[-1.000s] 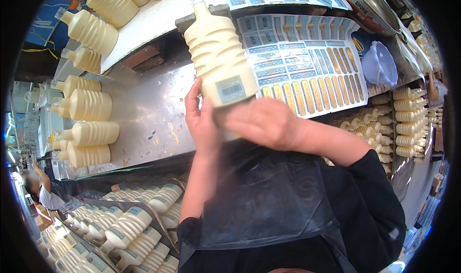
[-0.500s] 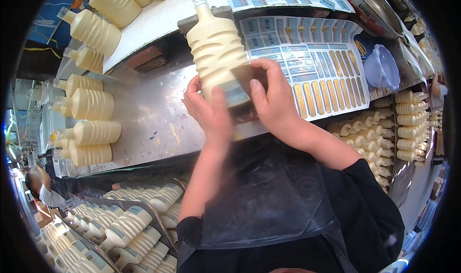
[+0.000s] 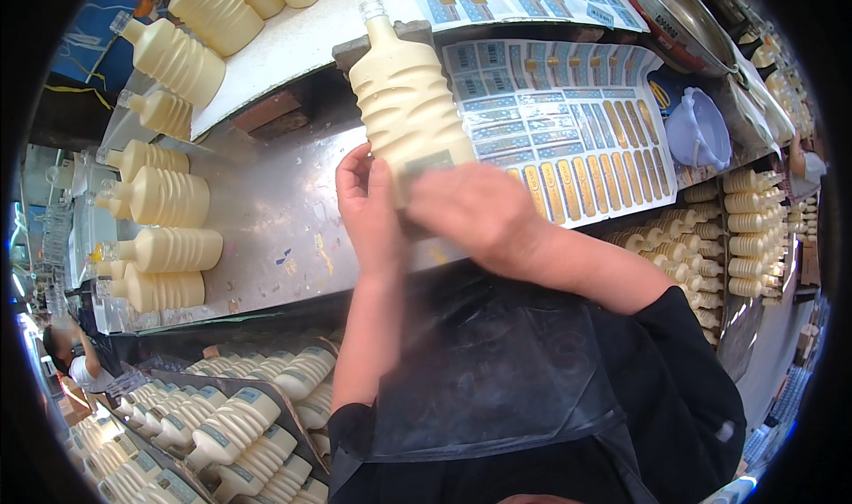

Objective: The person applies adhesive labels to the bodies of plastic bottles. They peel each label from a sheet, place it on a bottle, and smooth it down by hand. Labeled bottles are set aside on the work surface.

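A cream-coloured bottle (image 3: 410,96) with wavy ridges and a clear neck lies in front of me, its neck pointing away and resting by a dark block (image 3: 417,32). Near its base is a small grey-blue label (image 3: 429,163), partly covered. My left hand (image 3: 368,207) holds the lower left side, fingers curled round the edge and thumb on the front. Across the label and lower front of the bottle lies my right hand (image 3: 484,211). Its fingers are smeared by motion, so their grip is unclear.
Sheets of blue and gold stickers (image 3: 577,122) lie right of the bottle, near a lavender bucket (image 3: 701,129). More cream bottles (image 3: 169,195) line the metal table's (image 3: 266,229) left end. Labelled bottles (image 3: 235,424) fill racks at lower left. Another person (image 3: 89,362) is at far left.
My right hand has left the bottle's right edge and swept left over the label. My left thumb has moved off the label to the bottle's left side.
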Demonstrator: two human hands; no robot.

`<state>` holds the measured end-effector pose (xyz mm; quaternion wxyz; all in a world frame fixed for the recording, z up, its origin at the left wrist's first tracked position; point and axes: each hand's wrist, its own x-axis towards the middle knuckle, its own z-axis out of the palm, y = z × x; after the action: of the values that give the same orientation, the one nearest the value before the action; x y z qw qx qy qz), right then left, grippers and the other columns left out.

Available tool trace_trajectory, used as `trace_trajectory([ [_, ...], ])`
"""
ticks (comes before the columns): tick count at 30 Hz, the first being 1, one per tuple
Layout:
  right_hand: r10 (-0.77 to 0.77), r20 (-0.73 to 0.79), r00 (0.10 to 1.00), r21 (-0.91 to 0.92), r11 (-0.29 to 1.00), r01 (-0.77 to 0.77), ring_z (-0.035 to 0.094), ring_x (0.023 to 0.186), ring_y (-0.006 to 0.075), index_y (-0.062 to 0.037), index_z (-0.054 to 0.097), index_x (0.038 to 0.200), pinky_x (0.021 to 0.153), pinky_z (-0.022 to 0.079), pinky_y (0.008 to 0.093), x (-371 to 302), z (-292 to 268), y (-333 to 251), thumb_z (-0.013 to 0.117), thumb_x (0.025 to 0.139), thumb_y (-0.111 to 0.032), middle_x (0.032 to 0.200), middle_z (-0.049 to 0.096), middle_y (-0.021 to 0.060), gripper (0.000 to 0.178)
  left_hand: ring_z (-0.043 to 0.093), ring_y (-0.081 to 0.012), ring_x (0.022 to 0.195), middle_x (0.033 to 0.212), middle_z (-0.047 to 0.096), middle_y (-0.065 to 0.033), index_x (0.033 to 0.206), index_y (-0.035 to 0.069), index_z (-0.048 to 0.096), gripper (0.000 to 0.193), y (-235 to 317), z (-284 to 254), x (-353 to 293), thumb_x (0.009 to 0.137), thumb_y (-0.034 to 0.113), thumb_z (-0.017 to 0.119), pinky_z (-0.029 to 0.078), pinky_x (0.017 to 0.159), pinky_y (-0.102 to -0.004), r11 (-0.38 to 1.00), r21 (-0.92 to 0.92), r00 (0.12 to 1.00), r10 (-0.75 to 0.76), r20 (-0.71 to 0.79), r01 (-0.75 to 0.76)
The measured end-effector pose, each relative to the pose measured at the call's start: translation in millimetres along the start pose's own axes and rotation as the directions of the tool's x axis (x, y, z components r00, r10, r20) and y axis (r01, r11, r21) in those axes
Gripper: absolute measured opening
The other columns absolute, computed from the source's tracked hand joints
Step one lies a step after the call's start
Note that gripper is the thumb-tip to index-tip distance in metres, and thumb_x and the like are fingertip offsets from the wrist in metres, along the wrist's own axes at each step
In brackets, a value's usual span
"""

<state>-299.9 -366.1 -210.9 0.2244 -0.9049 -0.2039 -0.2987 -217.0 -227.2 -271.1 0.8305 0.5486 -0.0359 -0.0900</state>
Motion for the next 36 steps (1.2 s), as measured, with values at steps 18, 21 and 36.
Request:
trace_trajectory([
  [18, 0.45, -0.127, 0.884, -0.098, 0.881, -0.462, 0.071, 0.068, 0.0311, -0.0067, 0.068, 0.111, 0.062, 0.056, 0.0379, 8.8, -12.2, 6.7, 0.072, 0.092, -0.012, 0.083, 0.072, 0.0148, 0.02, 0.051, -0.0225, 0.124, 0.134, 0.051, -0.0147, 0.14, 0.001, 0.05, 0.042, -11.4, -16.4, -8.6, 0.107, 0.028, 0.051, 0.044, 0.106, -0.0394, 0.995, 0.099, 0.999, 0.033, 0.014, -0.034],
  [21, 0.638, -0.025, 0.77, 0.118, 0.767, -0.631, 0.071, 0.067, 0.0319, -0.007, 0.064, 0.112, 0.062, 0.056, 0.0372, 7.1, -15.5, 1.3, 0.072, 0.092, -0.014, 0.078, 0.071, 0.0164, 0.023, 0.045, -0.0303, 0.127, 0.133, 0.049, -0.0189, 0.145, -0.001, 0.044, 0.058, -7.8, 1.8, -10.1, 0.098, 0.027, 0.061, 0.035, 0.112, -0.046, 0.764, 0.61, 0.972, 0.232, 0.044, -0.21],
  [36, 0.676, 0.099, 0.73, 0.188, 0.708, -0.681, 0.069, 0.062, 0.0334, -0.0077, 0.057, 0.117, 0.059, 0.053, 0.0419, -3.2, -4.3, 2.8, 0.067, 0.094, -0.02, 0.068, 0.068, 0.0157, 0.028, 0.048, -0.0274, 0.126, 0.136, 0.048, -0.0181, 0.145, -0.002, 0.039, 0.056, -9.9, 2.6, -4.4, 0.103, 0.032, 0.055, 0.038, 0.11, -0.0426, 0.903, 0.391, 0.983, 0.172, 0.058, -0.18],
])
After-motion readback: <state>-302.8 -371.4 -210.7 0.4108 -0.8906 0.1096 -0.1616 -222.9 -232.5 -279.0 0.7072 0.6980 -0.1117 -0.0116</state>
